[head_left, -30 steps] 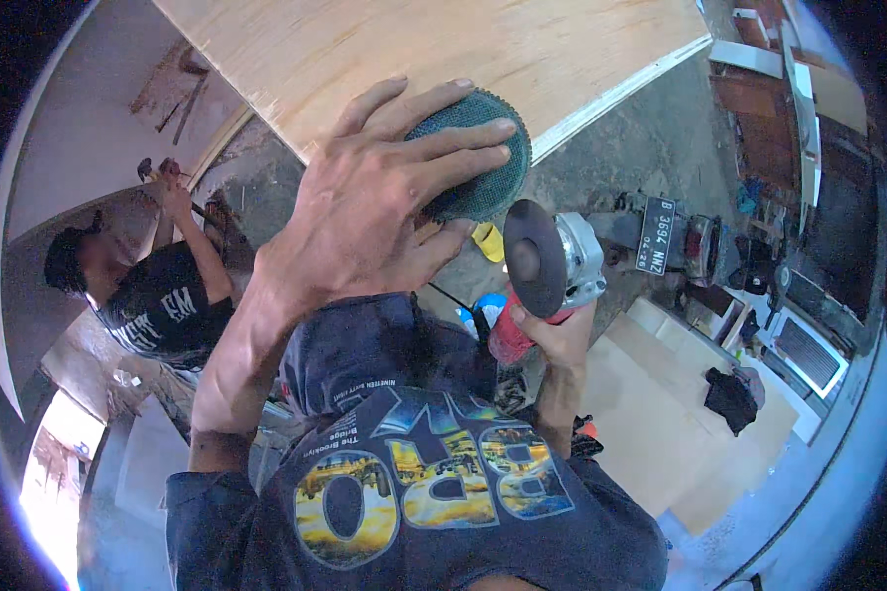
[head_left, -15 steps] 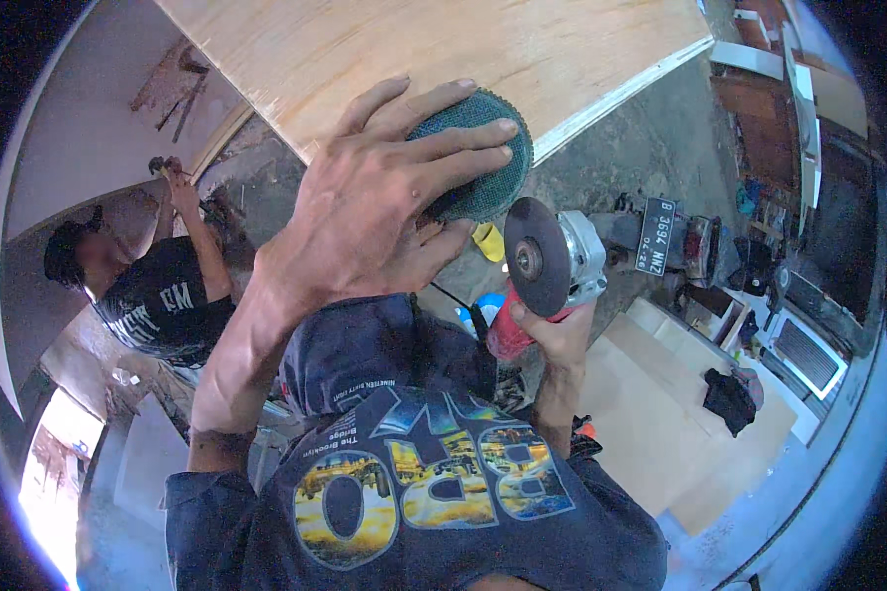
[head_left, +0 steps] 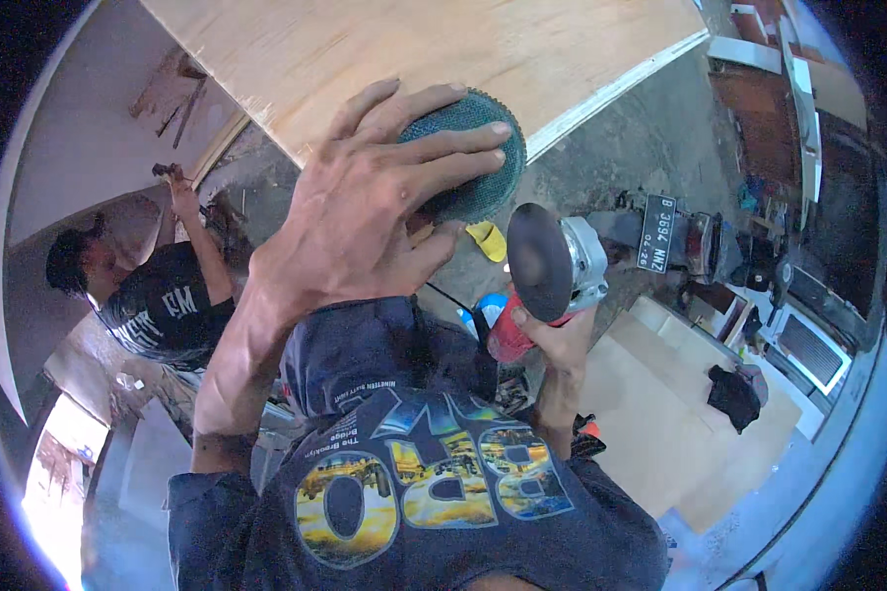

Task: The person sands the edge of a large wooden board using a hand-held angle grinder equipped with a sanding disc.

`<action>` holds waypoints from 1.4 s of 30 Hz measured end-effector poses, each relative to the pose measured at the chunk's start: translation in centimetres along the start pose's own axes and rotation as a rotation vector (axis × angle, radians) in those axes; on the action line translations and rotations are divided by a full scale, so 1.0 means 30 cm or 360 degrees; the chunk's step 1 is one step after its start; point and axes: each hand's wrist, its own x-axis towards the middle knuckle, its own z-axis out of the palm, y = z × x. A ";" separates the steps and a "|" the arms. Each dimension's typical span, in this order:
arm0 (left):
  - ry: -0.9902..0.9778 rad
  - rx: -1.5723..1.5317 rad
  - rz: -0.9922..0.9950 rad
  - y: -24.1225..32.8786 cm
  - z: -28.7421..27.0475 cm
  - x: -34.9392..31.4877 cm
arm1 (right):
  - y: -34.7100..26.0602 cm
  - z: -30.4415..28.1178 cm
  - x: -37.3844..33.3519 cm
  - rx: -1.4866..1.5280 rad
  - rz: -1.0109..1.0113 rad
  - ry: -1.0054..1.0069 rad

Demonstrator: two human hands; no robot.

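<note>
My left hand [head_left: 360, 202] holds a round dark-green mesh disc [head_left: 478, 177], its fingers spread across the face and its thumb at the lower edge. The disc overlaps the near corner of a plywood panel [head_left: 443, 49] in the picture; whether they touch I cannot tell. Lower right, my right hand [head_left: 562, 345] grips the red body of an angle grinder [head_left: 586, 256]. A dark round grinding disc [head_left: 534, 256] on the tool faces left toward the green disc, with a gap between them. Its hub looks smeared, as if spinning.
At the left another person [head_left: 163, 295] in a black shirt works with raised hands against a large panel [head_left: 79, 128]. A motorbike [head_left: 695, 241] stands at the right. Pale boards [head_left: 670, 414] lie below it, with a black cloth [head_left: 734, 397] on top.
The grinding disc's hub was sharp and is now blurred. My left hand and the green disc have shifted slightly left. The other person's raised hands have moved a little.
</note>
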 end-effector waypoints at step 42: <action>0.0010 0.0015 0.0004 0.007 0.008 0.002 | -0.025 0.048 0.013 0.0140 -0.0030 0.0031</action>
